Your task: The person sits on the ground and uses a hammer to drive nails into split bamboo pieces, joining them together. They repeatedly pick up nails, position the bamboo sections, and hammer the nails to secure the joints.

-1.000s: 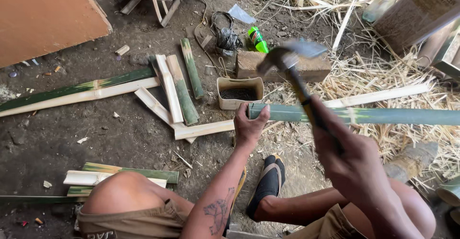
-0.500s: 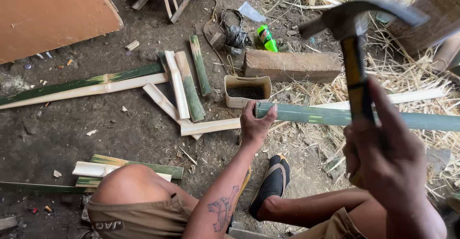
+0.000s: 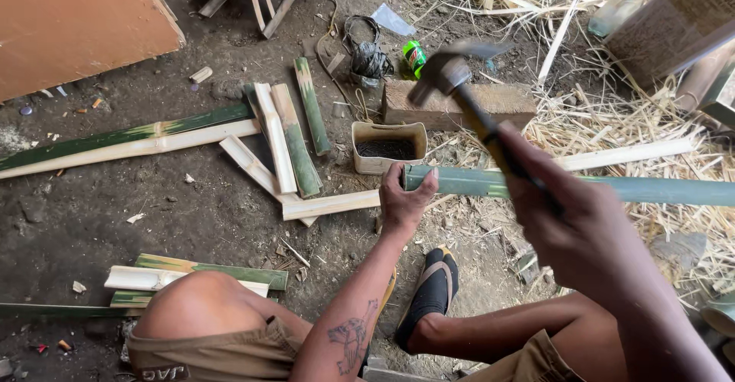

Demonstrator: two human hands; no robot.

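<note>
The hammer point(image 3: 452, 76) head is motion-blurred; right edge crops the bamboo pole point(image 3: 612, 189).

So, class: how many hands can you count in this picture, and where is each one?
2. The left hand grips the end of the green bamboo pole; the right hand holds a hammer raised above it. None look hidden.

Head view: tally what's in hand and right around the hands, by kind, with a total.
Hammers: 1, the hammer in the right hand
Green bamboo poles: 1, the bamboo pole with its end under the left hand
Small tubs: 1, the cream tub of dark contents
Wooden blocks: 1, the wooden block behind it
Green bottles: 1, the green bottle
Total: 5
</note>
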